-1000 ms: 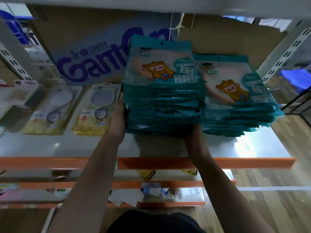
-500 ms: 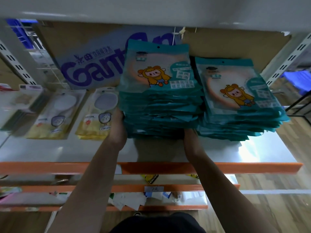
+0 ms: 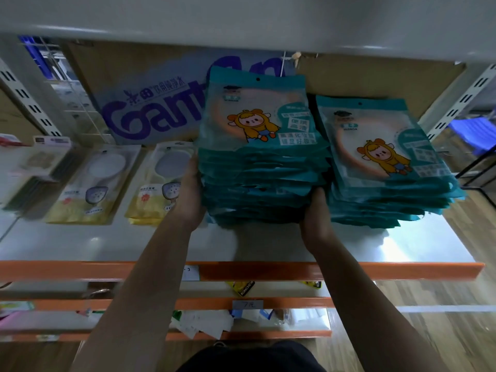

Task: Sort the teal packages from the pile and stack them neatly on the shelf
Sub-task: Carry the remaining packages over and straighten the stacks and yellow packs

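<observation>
The tall stack of teal plastic packages [image 3: 263, 183] appears to rest on the white metal shelf [image 3: 107, 245], just beside a lower teal stack [image 3: 389, 183]. The left hand [image 3: 190, 191] presses flat on its left side; the right hand [image 3: 316, 216] meets its front right corner, fingers hidden so its grip is unclear, probably squaring the edges

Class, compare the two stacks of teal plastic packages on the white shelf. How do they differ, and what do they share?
The left stack of teal plastic packages is taller than the right stack. The left hand and right hand press the left stack's sides; no hand holds the right stack. The left stack's top package lies square, the right stack's is turned slightly. Both show the same yellow cartoon figure.
</observation>
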Demonstrator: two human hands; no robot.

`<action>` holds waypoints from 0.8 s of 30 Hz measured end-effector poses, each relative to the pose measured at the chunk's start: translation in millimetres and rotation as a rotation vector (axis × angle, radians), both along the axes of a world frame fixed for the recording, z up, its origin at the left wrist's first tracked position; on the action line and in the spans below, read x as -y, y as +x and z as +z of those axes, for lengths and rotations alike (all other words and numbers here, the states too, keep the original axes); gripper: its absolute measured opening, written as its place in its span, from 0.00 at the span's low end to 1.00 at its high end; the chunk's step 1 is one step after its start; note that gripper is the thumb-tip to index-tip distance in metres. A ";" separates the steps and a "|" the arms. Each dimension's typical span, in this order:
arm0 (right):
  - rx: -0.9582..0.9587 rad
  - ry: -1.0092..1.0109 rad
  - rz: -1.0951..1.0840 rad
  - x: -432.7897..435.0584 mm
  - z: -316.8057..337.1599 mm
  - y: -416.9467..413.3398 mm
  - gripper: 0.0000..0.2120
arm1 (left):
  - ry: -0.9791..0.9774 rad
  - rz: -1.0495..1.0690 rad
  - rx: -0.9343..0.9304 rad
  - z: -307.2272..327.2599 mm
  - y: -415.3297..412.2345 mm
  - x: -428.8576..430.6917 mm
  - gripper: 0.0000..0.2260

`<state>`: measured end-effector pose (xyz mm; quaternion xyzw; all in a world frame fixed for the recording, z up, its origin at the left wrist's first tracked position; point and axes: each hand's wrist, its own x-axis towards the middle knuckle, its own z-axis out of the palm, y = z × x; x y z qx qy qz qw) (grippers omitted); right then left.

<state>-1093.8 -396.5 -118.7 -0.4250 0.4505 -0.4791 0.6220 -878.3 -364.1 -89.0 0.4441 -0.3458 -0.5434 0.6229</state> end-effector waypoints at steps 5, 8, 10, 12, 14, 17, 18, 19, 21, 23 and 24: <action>-0.119 -0.011 0.012 3.2 1.7 5.3 0.24 | -0.005 0.034 0.030 2.3 0.7 -4.4 0.26; 0.112 -0.026 -0.096 5.1 11.8 8.1 0.25 | 0.009 0.034 0.017 14.1 4.8 -6.1 0.23; 0.206 -0.092 -0.136 6.3 23.0 14.9 0.24 | -0.014 0.064 -0.005 29.8 9.8 -5.7 0.21; 0.249 -0.177 -0.173 8.8 34.8 21.0 0.24 | -0.099 0.065 -0.035 47.4 13.0 -3.9 0.21; 0.250 -0.265 -0.188 12.2 43.6 24.2 0.24 | -0.151 0.016 -0.051 62.6 10.8 -1.2 0.21; 0.148 -0.206 -0.198 17.8 48.4 28.2 0.19 | -0.075 0.004 -0.009 75.1 -0.2 3.9 0.23; 0.093 -0.193 -0.215 20.1 49.5 29.6 0.17 | -0.043 0.024 -0.024 76.6 -3.0 5.6 0.23; 0.043 -0.188 -0.221 22.6 51.2 30.1 0.16 | -0.030 0.040 -0.038 78.0 -5.5 7.2 0.21; -0.025 -0.184 -0.234 26.2 56.0 28.7 0.16 | -0.022 0.048 -0.026 80.6 -8.5 9.8 0.19; -0.037 -0.180 -0.237 27.3 56.1 25.0 0.18 | -0.028 0.045 -0.002 80.8 -9.6 10.7 0.20; -0.036 -0.189 -0.223 25.3 53.2 23.2 0.21 | -0.043 0.049 -0.007 78.6 -9.6 9.3 0.22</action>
